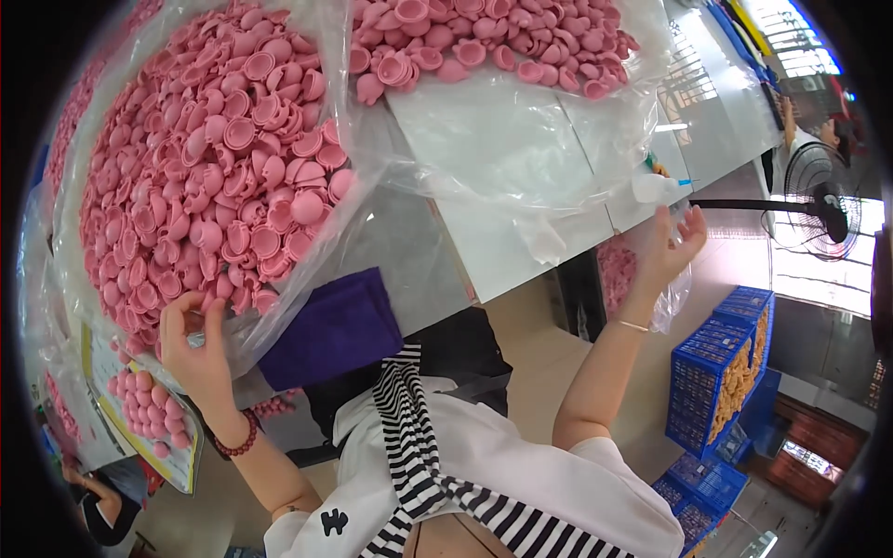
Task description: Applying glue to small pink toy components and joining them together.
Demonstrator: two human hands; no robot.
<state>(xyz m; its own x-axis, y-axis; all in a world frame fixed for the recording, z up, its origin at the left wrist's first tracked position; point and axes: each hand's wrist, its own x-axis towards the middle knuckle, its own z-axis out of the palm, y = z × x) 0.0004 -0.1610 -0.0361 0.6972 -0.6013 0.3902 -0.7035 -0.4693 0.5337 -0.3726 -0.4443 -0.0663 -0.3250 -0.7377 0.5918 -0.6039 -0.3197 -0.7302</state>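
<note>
My left hand [195, 353] is at the near edge of a large heap of pink hollow half-round plastic pieces [214, 158]. Its thumb and fingers are apart, curled beside the lowest pieces, and no piece shows between them. Off to the right, my right hand [674, 249] is raised with its fingers bent and spread, holding nothing I can see. Just beyond its fingertips, a small white squeeze bottle [656, 189] with a blue tip lies by the table edge. A folded purple cloth [335, 325] lies between my arms, near my body.
Clear plastic sheeting [363, 186] surrounds the heap. More pink pieces [484, 42] lie at the far side of the white table [502, 251]. Round pink balls [149, 409] sit on a board at left. Blue crates [698, 381] and a black fan [823, 209] stand at right.
</note>
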